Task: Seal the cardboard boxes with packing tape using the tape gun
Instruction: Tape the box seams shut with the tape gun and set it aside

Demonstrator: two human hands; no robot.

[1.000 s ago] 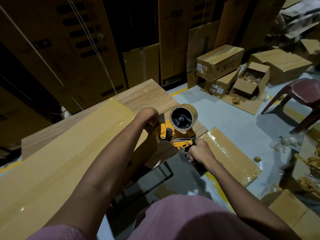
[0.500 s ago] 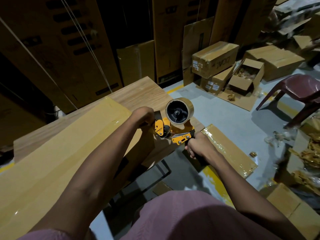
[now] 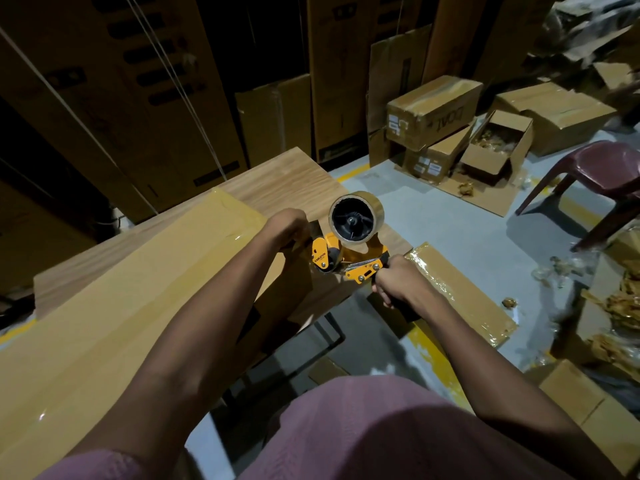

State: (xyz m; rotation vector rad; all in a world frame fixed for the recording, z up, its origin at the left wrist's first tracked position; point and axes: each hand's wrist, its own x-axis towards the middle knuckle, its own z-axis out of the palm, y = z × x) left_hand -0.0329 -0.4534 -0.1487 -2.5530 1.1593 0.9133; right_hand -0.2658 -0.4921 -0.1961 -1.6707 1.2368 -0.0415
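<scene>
A long flat cardboard box (image 3: 114,327) lies on the wooden counter (image 3: 277,183). Its long side runs from the bottom left up toward the middle, and its far end sits near the counter's right edge. Shiny clear tape covers its top. The orange tape gun (image 3: 349,251) is right at that far end of the box, just beside the end face. The roll of tape (image 3: 356,217) sits on top of the gun, and its round open side faces the camera. The gun's handle points back toward the person, and its front end points at the box. The right hand (image 3: 398,284) has its grip closed around the handle, with the fingers curled tight. The right arm reaches in from the lower right and is almost straight. The left hand (image 3: 289,227) rests on the top corner of the box end, close to the gun. Its fingers bend over the far edge, so I cannot tell if its grip is tight or loose. The left arm stretches out long across the box. On the gray floor (image 3: 398,181) just past the counter lies another flat taped box (image 3: 460,292). Farther off are small boxes, one open box (image 3: 498,147) and a dark red chair (image 3: 602,174).
</scene>
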